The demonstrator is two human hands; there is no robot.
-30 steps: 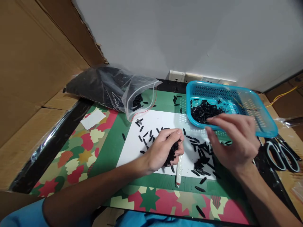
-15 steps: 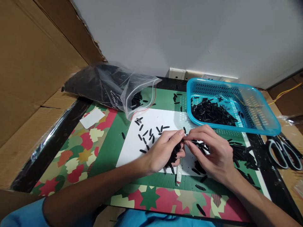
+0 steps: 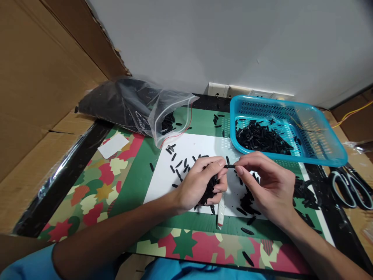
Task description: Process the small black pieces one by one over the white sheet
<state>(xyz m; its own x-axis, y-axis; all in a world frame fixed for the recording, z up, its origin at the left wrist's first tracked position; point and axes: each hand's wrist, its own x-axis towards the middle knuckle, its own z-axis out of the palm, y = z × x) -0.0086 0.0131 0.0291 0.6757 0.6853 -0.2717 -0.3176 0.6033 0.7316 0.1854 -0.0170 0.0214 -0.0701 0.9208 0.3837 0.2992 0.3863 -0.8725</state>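
One blue basket (image 3: 291, 156), black strips (image 3: 259, 137) heaped mostly at its left; one clear zip bag (image 3: 128, 103) on its side, dark contents, strips at its mouth. One slim black strip (image 3: 229, 166), straight, level between the hands: right hand (image 3: 269, 184) pinching its end, left hand (image 3: 201, 179) curled round a clump (image 3: 211, 189). White paper (image 3: 157, 188) strewn with strips; white tube (image 3: 220, 217), partly hidden by left hand; scissors (image 3: 344, 188) at right.

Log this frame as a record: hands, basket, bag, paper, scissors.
left hand: curled around a black clump
right hand: pinching a single black piece, other end at left hand
basket: blue, holds black pieces
bag: clear plastic, dark contents, mouth open
paper: white, pieces scattered on it
scissors: near basket's right end
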